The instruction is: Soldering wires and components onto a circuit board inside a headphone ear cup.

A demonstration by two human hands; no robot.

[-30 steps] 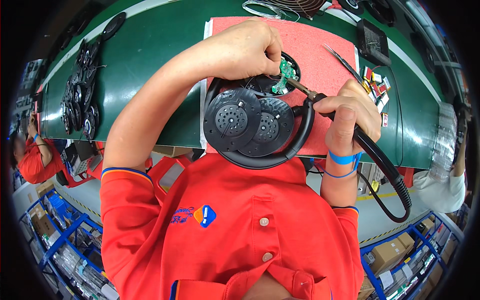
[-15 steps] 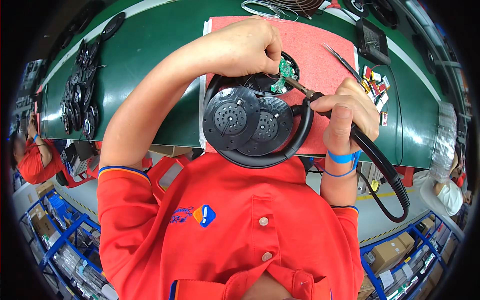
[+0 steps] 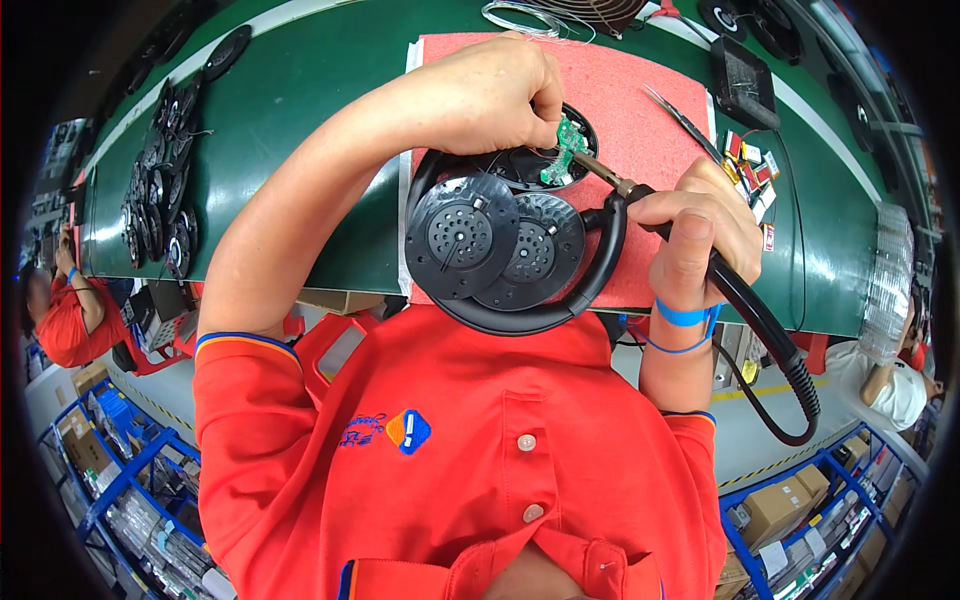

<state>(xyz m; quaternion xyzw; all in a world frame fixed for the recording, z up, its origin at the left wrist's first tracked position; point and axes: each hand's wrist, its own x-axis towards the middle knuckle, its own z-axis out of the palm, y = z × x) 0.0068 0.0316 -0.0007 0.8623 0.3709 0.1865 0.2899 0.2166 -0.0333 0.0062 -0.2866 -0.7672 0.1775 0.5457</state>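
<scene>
My right hand (image 3: 705,225) is closed round the black handle of a soldering iron (image 3: 742,290). Its metal tip meets or hovers just over a green circuit board (image 3: 568,148); which of the two I cannot tell. The board sits in the open black ear cup of a headphone (image 3: 515,322). At the board's left edge, my left hand (image 3: 510,95) pinches what looks like a thin wire, its end mostly hidden by the fingers. Nearer to me, two black perforated discs (image 3: 460,237) overlap inside the curve of the headband.
A pink foam mat (image 3: 640,75) lies under the work on a green table (image 3: 270,110). Tweezers (image 3: 685,125) and small battery-like packs (image 3: 752,165) lie to the right, by a black tray (image 3: 745,85). Black round parts (image 3: 160,190) pile up at left. Wire coils (image 3: 525,17) lie at the back.
My right hand and the soldering iron have shifted slightly to the right. My left hand and the headphone are nearly still. A person at the far right has moved.
</scene>
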